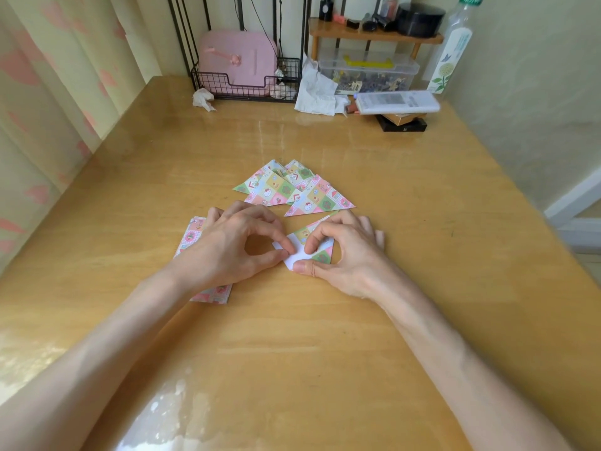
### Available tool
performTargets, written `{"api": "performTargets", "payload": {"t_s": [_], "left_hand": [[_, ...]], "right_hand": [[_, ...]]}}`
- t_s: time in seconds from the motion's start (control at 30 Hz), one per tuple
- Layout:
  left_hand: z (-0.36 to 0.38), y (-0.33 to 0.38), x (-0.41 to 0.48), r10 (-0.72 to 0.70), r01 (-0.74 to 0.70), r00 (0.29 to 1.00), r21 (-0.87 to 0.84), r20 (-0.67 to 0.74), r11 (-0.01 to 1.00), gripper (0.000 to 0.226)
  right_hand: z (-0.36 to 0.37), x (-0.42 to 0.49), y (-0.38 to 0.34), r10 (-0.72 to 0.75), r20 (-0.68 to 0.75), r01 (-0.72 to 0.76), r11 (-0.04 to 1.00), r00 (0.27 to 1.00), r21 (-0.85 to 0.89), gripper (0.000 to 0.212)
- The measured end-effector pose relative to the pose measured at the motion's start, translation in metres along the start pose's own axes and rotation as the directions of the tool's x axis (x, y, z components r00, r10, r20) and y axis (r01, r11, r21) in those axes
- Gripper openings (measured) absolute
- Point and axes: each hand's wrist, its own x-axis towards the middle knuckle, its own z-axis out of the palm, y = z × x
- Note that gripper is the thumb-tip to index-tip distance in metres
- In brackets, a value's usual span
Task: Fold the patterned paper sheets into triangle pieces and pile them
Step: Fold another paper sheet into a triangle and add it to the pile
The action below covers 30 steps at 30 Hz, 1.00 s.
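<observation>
Paper sheet (298, 255) part-folded, left hand (227, 247) pinching its white corner, right hand (348, 255) pinching its near edge

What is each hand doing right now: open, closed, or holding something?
Left hand: pinching the left edge of the partly folded patterned paper sheet, white underside showing.
Right hand: pinching the same sheet's near edge.

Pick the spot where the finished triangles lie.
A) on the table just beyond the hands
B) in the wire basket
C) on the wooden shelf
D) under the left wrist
A: the folded triangles lie fanned on the table just past the left hand and right hand, which both pinch the sheet being folded; only the flat stack lies under the left hand.
</observation>
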Motion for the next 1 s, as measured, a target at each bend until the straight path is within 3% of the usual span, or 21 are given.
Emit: {"api": "performTargets", "payload": {"t_s": [0.37, 0.53, 0.73, 1.0], "left_hand": [[0.005, -0.001, 0.002, -0.006, 0.006, 1.0, 0.036, -0.02, 0.999, 0.026], [0.011, 0.003, 0.001, -0.049, 0.047, 0.997, -0.04, -0.053, 0.998, 0.041], [0.012, 0.006, 0.002, -0.066, 0.066, 0.997, -0.01, -0.031, 0.998, 0.029], [0.018, 0.011, 0.005, -0.098, 0.1, 0.993, 0.033, -0.06, 0.994, 0.045]], "right_hand": [[-0.006, -0.005, 0.007, -0.071, -0.006, 0.071, 0.997, 0.997, -0.006, 0.035], [-0.007, -0.007, 0.005, -0.093, -0.001, 0.093, 0.996, 0.996, -0.002, 0.033], [-0.019, -0.009, 0.012, -0.135, 0.094, 0.135, 0.991, 0.986, 0.009, 0.032], [-0.025, -0.006, 0.014, -0.133, 0.147, 0.127, 0.991, 0.98, 0.045, 0.035]]}}
